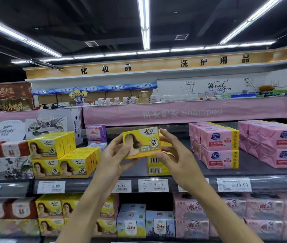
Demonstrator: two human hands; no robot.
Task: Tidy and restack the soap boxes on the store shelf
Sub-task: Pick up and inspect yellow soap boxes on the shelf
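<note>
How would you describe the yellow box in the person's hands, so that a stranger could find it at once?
Under the pink Shampoo banner, a shelf has a stack of yellow boxes at left and pink packs at right. Between them, the left hand and right hand grip one yellow soap box. It alone is off the shelf, tilted.

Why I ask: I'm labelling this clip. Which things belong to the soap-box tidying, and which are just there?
Job: yellow soap box, held by the left hand and right hand; yellow box stack on the shelf; barcode-side yellow boxes.
Just there: pink soap packs; price tags; blue boxes, lower shelf.
</note>
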